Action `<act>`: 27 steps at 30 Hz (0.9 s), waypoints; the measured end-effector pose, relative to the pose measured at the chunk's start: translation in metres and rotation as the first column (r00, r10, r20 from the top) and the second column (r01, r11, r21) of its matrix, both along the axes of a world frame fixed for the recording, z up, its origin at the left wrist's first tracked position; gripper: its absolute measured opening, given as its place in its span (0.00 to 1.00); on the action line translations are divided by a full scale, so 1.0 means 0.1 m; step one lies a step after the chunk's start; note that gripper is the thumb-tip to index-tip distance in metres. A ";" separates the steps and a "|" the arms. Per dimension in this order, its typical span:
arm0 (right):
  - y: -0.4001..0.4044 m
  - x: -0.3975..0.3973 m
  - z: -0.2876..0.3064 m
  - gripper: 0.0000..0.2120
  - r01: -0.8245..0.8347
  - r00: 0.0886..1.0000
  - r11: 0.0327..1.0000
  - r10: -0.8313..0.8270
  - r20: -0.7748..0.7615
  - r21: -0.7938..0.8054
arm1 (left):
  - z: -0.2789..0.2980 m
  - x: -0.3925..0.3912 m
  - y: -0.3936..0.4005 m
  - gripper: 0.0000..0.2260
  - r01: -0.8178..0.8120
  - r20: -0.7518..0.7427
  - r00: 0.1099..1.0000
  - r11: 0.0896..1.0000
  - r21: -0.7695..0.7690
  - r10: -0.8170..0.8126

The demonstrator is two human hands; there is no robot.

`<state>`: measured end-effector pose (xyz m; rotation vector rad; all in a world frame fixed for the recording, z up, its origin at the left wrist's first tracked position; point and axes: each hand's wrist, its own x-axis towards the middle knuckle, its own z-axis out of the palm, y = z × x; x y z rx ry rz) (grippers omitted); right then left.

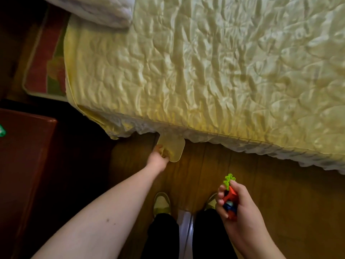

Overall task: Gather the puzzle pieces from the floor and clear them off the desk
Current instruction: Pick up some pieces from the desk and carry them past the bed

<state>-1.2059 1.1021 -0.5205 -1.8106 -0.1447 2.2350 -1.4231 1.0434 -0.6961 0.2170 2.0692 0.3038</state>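
Wooden floor runs beside a bed under a quilted yellow cover, with a dark red desk at the left edge; only the head view is supplied. On that desk a small green piece lies at the frame border, partly cut off. At the bed's lower edge a flat, pale yellow tray sticks out from under the cover, resting on the floor; whether it is a lid or a shallow container cannot be told, and nothing is visible in or on it. The left hand reaches down to its near corner with fingers curled on the edge, apparently pinching it. The right hand is held above the floor with fingers wrapped round a cluster of pieces: a lime-green one on top, red and blue ones below. Judgement: the pieces look like light, rigid plastic with notched edges, unlikely to break but easy to spill from a full fist, so a closed grip round the whole cluster suits them. The tray appears thin and possibly flexible; an edge pinch should serve for dragging it, though lifting it loaded would call for support underneath. Two slippers and dark trousers show at the bottom.
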 end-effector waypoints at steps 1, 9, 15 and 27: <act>0.00 0.02 -0.04 0.11 0.007 1.000 1.000 -0.007 0.007 -0.006 | -0.04 -0.01 -0.02 0.26 -0.006 -0.011 1.000 1.000 0.003 0.006; 0.03 0.09 0.14 0.13 0.059 0.998 0.998 -0.059 -0.016 0.034 | 0.30 0.03 -0.28 0.23 0.164 -0.115 0.980 0.986 -0.013 -0.164; 0.00 0.08 0.77 0.12 0.056 0.997 0.990 -0.050 -0.052 0.126 | 1.23 0.10 -0.33 0.20 0.420 -0.149 0.901 0.905 0.059 -0.408; -0.36 0.65 2.28 0.13 0.200 0.980 0.928 -0.193 -0.054 0.315 | 3.39 0.54 -0.54 0.18 0.930 -0.463 0.361 0.349 0.114 -0.810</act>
